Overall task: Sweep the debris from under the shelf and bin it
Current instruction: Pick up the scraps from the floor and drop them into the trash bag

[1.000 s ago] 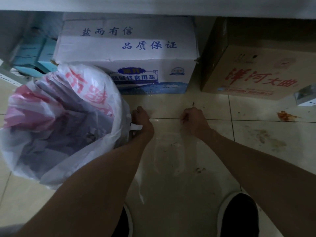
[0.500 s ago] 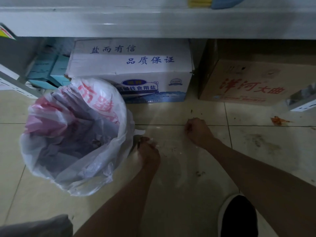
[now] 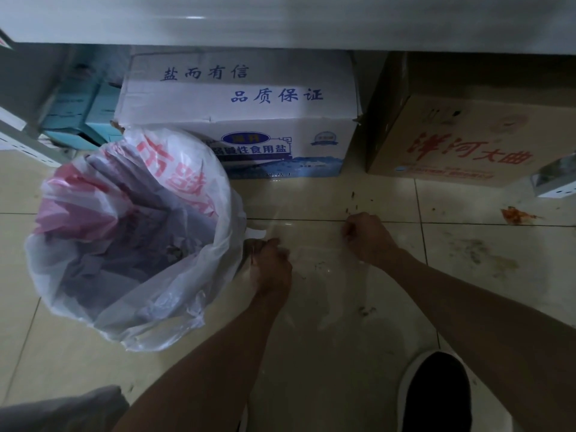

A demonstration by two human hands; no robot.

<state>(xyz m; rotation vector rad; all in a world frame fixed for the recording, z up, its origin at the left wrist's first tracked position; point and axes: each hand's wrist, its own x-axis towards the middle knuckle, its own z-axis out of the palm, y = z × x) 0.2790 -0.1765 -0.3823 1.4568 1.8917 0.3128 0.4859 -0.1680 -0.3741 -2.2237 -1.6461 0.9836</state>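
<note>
A bin lined with a white and pink plastic bag [image 3: 199,194] stands on the floor at the left, with crumpled waste inside. My left hand [image 3: 271,266] is fisted just right of the bin's rim. My right hand [image 3: 371,238] is fisted on the tile joint further right. Between them lies a faint clear plastic sheet [image 3: 314,275], and each fist seems to pinch one of its edges. Dark debris specks [image 3: 353,202] lie just beyond my right hand, and more crumbs [image 3: 364,310] lie nearer me. An orange scrap [image 3: 514,215] sits at the far right.
The white shelf board [image 3: 280,23] runs across the top. Under it stand a white salt carton [image 3: 237,98], a brown carton [image 3: 467,135] and teal boxes [image 3: 78,110]. Shelf feet [image 3: 554,180] stick out at both sides. My black shoe [image 3: 436,394] is at bottom right.
My left hand has drawn back toward me from the side of the bin. My right hand has stayed at the tile joint. The view has tilted up to show the shelf board.
</note>
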